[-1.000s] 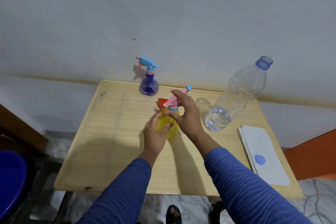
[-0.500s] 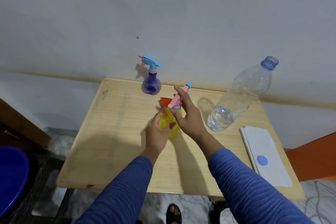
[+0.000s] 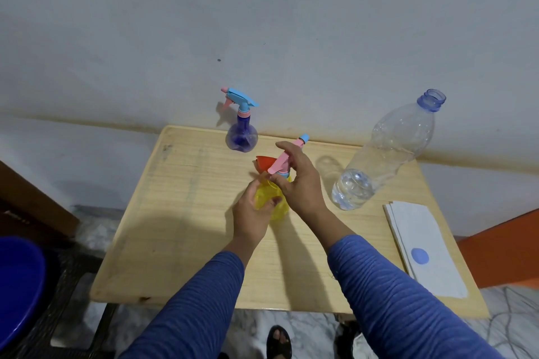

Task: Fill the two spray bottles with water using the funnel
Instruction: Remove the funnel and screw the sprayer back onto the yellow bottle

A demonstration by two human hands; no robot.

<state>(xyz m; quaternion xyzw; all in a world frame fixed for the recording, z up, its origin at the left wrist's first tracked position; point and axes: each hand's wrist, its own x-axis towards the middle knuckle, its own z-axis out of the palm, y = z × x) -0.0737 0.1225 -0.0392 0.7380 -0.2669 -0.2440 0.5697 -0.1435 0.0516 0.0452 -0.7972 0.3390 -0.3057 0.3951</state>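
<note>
Near the middle of the wooden table (image 3: 180, 213), the yellow spray bottle (image 3: 272, 201) stands upright between both hands. The left hand (image 3: 252, 207) wraps its curled fingers round the bottle's round belly and steadies it. The right hand (image 3: 300, 183) sits at the bottle's neck, thumb and fingers pinching the collar under the pink trigger head (image 3: 287, 156), with the forefinger stretched along the top of it. Just behind the yellow bottle, half hidden by the trigger, lies the red funnel (image 3: 264, 163); whether it touches the bottle I cannot tell.

Farther back from the yellow bottle, at the table's far edge, stands the purple spray bottle (image 3: 241, 137) with its blue and pink head screwed on. To the right of the yellow bottle is the large clear water bottle (image 3: 388, 148), uncapped, holding only a little water at its base. Beyond that, towards the near right corner, a folded white cloth (image 3: 423, 245) carries the blue cap (image 3: 420, 256).

Judging by the grip, the step in hand is turning the spray head at the yellow bottle's neck; whether it is being tightened or loosened cannot be told. If the head is going on, the next move calls for firm final turns while the left hand stops the body spinning, keeping it upright so nothing spills.
</note>
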